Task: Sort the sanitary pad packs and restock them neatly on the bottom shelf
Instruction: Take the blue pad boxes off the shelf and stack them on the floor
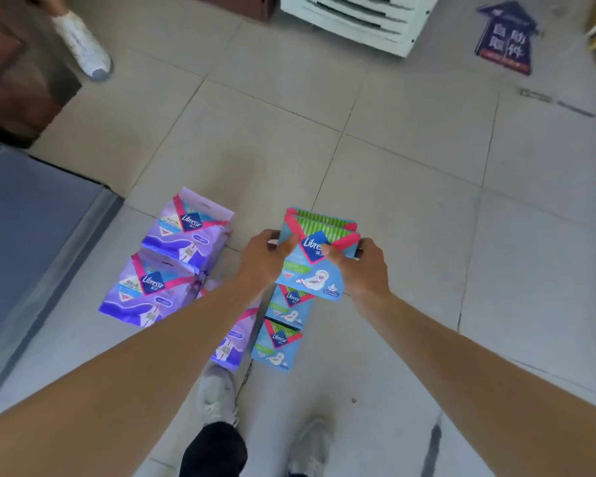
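Both hands hold a small stack of blue and green Libresse pad packs (315, 266) above the tiled floor. My left hand (265, 259) grips the stack's left side and my right hand (362, 266) grips its right side, thumbs on the front. Below the stack, two more blue packs (277, 342) lie in a line on the floor. To the left lie purple Libresse packs (186, 228), (152, 287), and a third purple pack (229, 346) is partly hidden under my left forearm.
A grey mat or low platform (31, 242) runs along the left. My own shoes (217, 394) stand just below the packs. Another person's white shoe (83, 43) is at the top left. A white slatted unit (358, 18) and a blue arrow floor sticker (506, 39) lie ahead.
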Demonstrator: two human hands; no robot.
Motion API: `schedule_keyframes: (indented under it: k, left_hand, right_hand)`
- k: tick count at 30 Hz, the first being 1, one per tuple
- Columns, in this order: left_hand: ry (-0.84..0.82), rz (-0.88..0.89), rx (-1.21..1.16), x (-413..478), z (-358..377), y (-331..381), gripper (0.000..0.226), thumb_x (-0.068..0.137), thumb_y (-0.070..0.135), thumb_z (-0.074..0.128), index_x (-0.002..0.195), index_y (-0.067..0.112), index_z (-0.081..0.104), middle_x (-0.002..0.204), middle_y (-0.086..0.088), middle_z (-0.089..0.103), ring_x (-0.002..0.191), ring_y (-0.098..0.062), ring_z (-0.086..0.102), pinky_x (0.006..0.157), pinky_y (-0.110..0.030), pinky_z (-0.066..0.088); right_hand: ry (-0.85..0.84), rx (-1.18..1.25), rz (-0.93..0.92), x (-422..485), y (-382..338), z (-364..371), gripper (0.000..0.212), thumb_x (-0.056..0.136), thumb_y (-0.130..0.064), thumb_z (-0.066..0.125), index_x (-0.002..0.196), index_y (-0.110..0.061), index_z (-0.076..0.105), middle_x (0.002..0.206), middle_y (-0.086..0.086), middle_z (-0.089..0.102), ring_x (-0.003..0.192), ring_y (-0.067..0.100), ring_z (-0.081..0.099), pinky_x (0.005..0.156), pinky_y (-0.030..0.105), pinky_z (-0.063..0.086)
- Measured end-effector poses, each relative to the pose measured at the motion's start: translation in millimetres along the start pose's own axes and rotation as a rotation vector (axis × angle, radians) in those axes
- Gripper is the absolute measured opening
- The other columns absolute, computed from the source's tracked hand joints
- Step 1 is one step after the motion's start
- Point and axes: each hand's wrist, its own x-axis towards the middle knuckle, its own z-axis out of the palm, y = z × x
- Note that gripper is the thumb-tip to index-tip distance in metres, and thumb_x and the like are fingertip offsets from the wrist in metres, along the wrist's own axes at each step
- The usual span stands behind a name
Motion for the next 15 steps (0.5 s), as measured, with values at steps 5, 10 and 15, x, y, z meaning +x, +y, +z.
schedule_keyframes:
  k: [5,10,15]
  left_hand:
    - [-0.056,-0.077,0.105,55,46,-59,0.04,0.085,0.049,0.062,0.108,0.016,0.065,0.1,-0.005,0.071,0.091,-0.023,0.066,0.073,-0.026,0.047]
    - [-0.093,-0.113,0.293,110,81,-118,0.054,0.086,0.058,0.055,0.116,0.014,0.063,0.108,-0.004,0.069,0.103,-0.023,0.065,0.088,-0.028,0.046]
    - [-0.106,-0.119,0.335,161,102,-159,0.05,0.086,0.057,0.056,0.111,0.014,0.066,0.109,-0.003,0.069,0.1,-0.019,0.063,0.079,-0.024,0.04]
  right_hand:
    - [0.084,0.153,0.136,46,86,28,0.045,0.076,-0.037,0.077,0.112,-0.022,0.055,0.094,-0.002,0.069,0.091,0.022,0.07,0.087,0.044,0.055]
    - [0.111,0.218,0.27,90,158,67,0.033,0.079,-0.044,0.072,0.101,-0.023,0.059,0.098,0.002,0.071,0.09,0.021,0.069,0.089,0.045,0.054]
    - [0.106,0.235,0.298,146,201,93,0.03,0.078,-0.044,0.072,0.096,-0.023,0.061,0.097,0.003,0.072,0.091,0.024,0.069,0.09,0.046,0.054]
